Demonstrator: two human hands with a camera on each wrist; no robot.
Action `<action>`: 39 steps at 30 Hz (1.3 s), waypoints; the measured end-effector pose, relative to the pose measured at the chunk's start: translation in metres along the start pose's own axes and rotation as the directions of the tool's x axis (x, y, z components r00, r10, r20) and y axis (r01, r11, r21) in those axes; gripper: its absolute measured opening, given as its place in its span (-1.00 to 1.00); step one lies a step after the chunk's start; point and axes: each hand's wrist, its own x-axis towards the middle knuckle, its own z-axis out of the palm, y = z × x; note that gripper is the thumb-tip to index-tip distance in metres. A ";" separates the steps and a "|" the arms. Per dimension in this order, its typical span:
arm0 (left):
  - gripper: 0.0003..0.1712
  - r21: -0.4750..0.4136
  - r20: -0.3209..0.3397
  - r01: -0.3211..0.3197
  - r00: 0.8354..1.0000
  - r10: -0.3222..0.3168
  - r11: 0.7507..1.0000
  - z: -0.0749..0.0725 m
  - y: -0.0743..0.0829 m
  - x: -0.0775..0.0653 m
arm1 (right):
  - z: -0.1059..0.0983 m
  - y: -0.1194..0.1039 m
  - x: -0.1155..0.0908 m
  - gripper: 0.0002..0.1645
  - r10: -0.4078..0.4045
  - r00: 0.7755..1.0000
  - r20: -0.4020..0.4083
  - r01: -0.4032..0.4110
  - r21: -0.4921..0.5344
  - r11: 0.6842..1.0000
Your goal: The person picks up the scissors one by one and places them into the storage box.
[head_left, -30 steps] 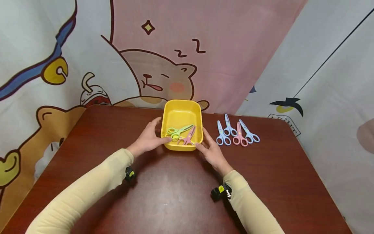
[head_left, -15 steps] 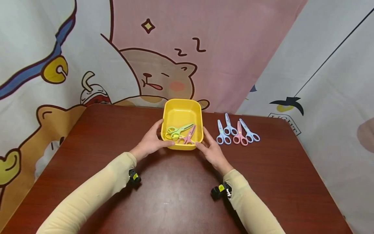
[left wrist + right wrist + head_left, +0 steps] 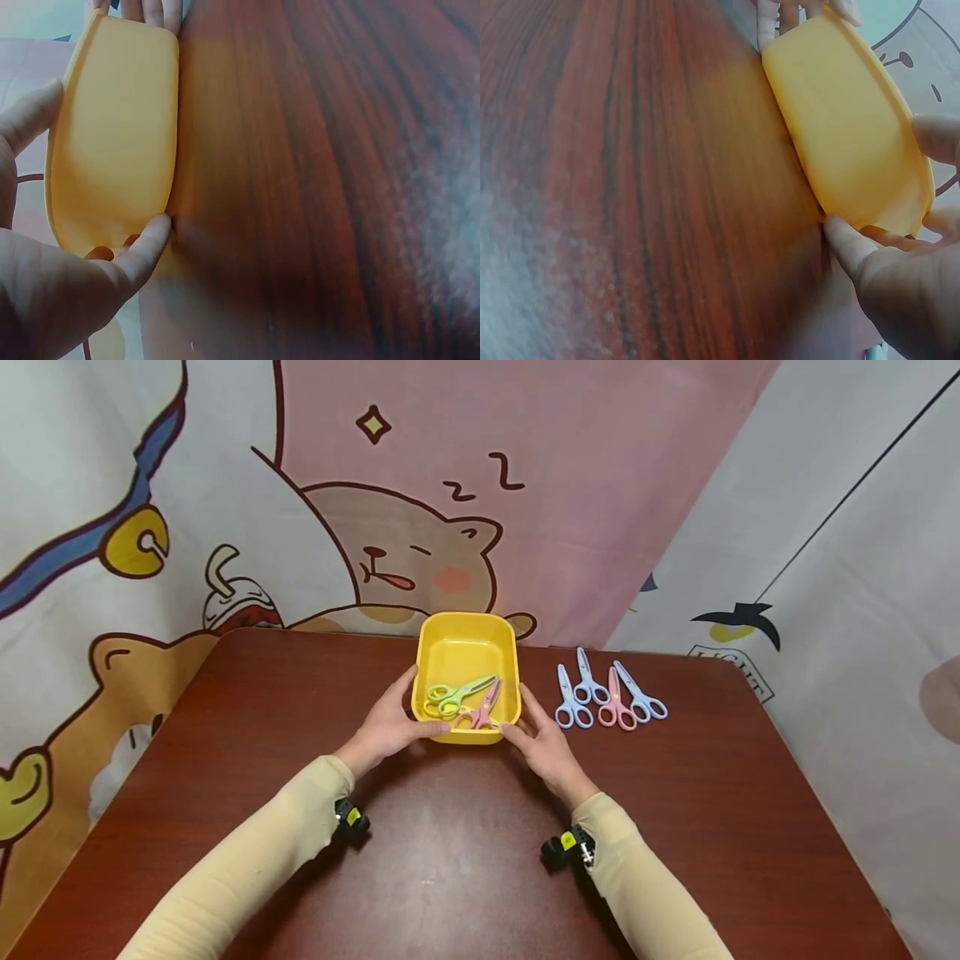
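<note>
Yellow box [image 3: 467,652] is positioned between the hands on the table [image 3: 450,852], near its far edge. Its left side and near corner are grasped by the left hand [image 3: 384,727]; its right, by the right hand [image 3: 550,756]. Green scissors [image 3: 457,697] and pink scissors [image 3: 487,703] are contained; 3 blue scissors [image 3: 567,693] and 1 other pink pair [image 3: 616,698] are laid rightward, outside.

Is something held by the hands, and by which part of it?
The yellow plastic tray: the left hand grips its left near corner, the right hand its right near corner.
</note>
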 end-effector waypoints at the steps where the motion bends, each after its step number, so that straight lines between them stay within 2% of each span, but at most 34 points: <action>1: 0.37 0.009 0.000 0.004 1.000 -0.004 1.000 0.000 0.001 0.000 | 0.000 0.000 0.000 -0.02 0.002 1.000 -0.002 -0.002 -0.004 1.000; 6: 0.37 0.018 0.010 0.006 1.000 -0.006 1.000 0.000 0.005 0.000 | -0.002 -0.002 0.001 -0.02 0.005 1.000 -0.006 -0.005 -0.003 1.000; 18: 0.37 -0.037 0.021 0.013 1.000 -0.013 0.999 0.002 0.010 0.001 | -0.003 -0.001 -0.001 -0.02 0.016 1.000 -0.005 -0.016 -0.006 1.000; 28: 0.37 0.036 0.002 -0.004 1.000 0.004 0.999 0.005 0.006 0.002 | -0.003 -0.002 -0.002 -0.02 0.012 1.000 0.000 -0.012 -0.014 1.000; 39: 0.43 0.096 -0.001 0.019 1.000 -0.019 0.995 0.000 0.004 0.002 | -0.002 -0.002 0.002 -0.02 0.016 1.000 0.007 -0.016 -0.025 1.000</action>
